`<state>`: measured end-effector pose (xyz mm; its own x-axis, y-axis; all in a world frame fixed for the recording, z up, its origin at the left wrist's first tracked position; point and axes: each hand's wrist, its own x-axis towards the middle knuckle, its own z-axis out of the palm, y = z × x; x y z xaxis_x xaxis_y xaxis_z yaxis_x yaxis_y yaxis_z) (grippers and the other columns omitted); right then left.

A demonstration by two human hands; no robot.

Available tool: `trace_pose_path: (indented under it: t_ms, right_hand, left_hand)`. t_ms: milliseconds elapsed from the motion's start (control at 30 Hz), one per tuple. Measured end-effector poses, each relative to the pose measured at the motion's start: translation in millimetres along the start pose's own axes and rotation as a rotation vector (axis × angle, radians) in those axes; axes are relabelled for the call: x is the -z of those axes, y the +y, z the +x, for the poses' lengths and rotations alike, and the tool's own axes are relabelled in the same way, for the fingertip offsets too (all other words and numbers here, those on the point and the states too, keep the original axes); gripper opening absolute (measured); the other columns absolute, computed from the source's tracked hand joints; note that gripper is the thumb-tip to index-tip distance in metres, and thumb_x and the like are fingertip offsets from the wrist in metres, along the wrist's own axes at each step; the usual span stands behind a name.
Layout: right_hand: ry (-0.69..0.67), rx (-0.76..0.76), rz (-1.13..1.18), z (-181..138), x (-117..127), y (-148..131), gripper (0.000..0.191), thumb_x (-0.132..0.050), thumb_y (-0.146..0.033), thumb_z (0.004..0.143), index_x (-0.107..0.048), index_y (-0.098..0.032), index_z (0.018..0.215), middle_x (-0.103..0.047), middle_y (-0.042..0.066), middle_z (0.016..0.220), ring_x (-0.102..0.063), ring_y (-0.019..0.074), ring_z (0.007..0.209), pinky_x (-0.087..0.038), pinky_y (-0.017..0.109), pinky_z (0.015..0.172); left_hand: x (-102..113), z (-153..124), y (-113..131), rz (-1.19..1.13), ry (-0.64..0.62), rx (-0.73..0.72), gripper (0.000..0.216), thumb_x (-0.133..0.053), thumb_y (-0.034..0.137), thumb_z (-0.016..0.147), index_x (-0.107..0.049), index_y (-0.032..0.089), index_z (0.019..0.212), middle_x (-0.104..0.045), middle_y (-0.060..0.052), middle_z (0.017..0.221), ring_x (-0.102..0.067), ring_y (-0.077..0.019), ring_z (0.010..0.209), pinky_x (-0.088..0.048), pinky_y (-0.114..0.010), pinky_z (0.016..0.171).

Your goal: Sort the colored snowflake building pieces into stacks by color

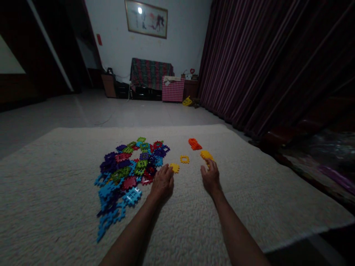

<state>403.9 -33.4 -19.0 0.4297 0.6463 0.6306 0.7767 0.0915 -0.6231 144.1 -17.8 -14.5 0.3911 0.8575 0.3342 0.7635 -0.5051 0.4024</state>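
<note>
A heap of interlocking plastic tiles [126,171] in blue, purple, green and red lies on a cream rug [55,192]. My left hand [163,183] rests at the heap's right edge, fingers curled down, its fingertips touching a yellow tile [175,167]. Another yellow tile [184,159] lies loose just beyond. My right hand [210,177] lies palm down with fingers stretched toward a small stack of yellow tiles [206,154], fingertips at its near edge. A stack of orange tiles [195,144] sits farther back.
Dark striped curtains [263,66] hang along the right. Dark furniture [318,155] borders the rug's right side. A covered bench [151,74] and a checked box [173,89] stand at the far wall. Grey floor lies beyond the rug.
</note>
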Motion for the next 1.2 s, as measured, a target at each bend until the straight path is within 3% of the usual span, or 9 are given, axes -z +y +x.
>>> trace_pose_path:
  t_ms: [133,267,500,767,1000,1200]
  right_hand:
    - [-0.303,0.101,0.088,-24,-25,-37,0.043,-0.052,-0.026,0.085,-0.061,-0.019,0.127,-0.066,0.014,0.123,-0.065,0.0237,0.108,-0.058,0.04,0.089]
    - [-0.416,0.188,-0.102,-36,-33,-56,0.05,-0.062,-0.032,0.084,-0.059,-0.018,0.132,-0.068,0.014,0.124,-0.063,0.0278,0.114,-0.049,0.047,0.101]
    - [-0.372,0.198,-0.226,-47,-41,-67,0.06,-0.068,-0.046,0.083,-0.056,-0.019,0.135,-0.065,0.016,0.129,-0.057,0.032,0.122,-0.042,0.048,0.104]
    - [-0.298,0.11,-0.329,-49,-53,-83,0.044,-0.064,-0.041,0.087,-0.06,-0.02,0.126,-0.066,0.015,0.12,-0.057,0.0308,0.114,-0.04,0.045,0.1]
    - [-0.265,0.107,-0.194,-47,-55,-72,0.048,-0.062,-0.037,0.085,-0.059,-0.015,0.127,-0.066,0.016,0.121,-0.06,0.0287,0.11,-0.046,0.044,0.099]
    - [-0.217,0.02,-0.005,-45,-54,-72,0.051,-0.062,-0.035,0.081,-0.059,-0.016,0.128,-0.066,0.017,0.12,-0.063,0.0278,0.106,-0.052,0.044,0.097]
  left_hand:
    - [1,1,0,0.01,-0.048,-0.002,0.046,-0.048,0.02,0.096,-0.056,0.019,0.142,-0.052,-0.014,0.154,-0.042,-0.0327,0.146,-0.037,-0.054,0.117]
    - [6,0,-3,-0.054,-0.078,-0.092,0.041,-0.043,0.025,0.101,-0.059,0.023,0.139,-0.06,-0.01,0.147,-0.046,-0.0316,0.143,-0.04,-0.053,0.112]
    - [7,1,-11,-0.145,-0.096,-0.091,0.048,-0.049,0.02,0.096,-0.057,0.024,0.143,-0.064,-0.011,0.139,-0.052,-0.0263,0.137,-0.043,-0.045,0.111]
    - [5,-3,-8,-0.154,-0.094,-0.086,0.046,-0.04,0.026,0.102,-0.052,0.022,0.146,-0.062,-0.011,0.144,-0.049,-0.0252,0.14,-0.039,-0.046,0.116]
    - [5,-22,-16,-0.033,0.023,0.054,0.044,-0.048,0.02,0.096,-0.054,0.015,0.139,-0.054,-0.016,0.149,-0.047,-0.0273,0.141,-0.036,-0.048,0.119]
    - [20,-24,-15,-0.002,-0.027,-0.007,0.026,-0.047,0.021,0.096,-0.065,0.017,0.115,-0.059,-0.013,0.14,-0.054,-0.0255,0.13,-0.041,-0.042,0.113]
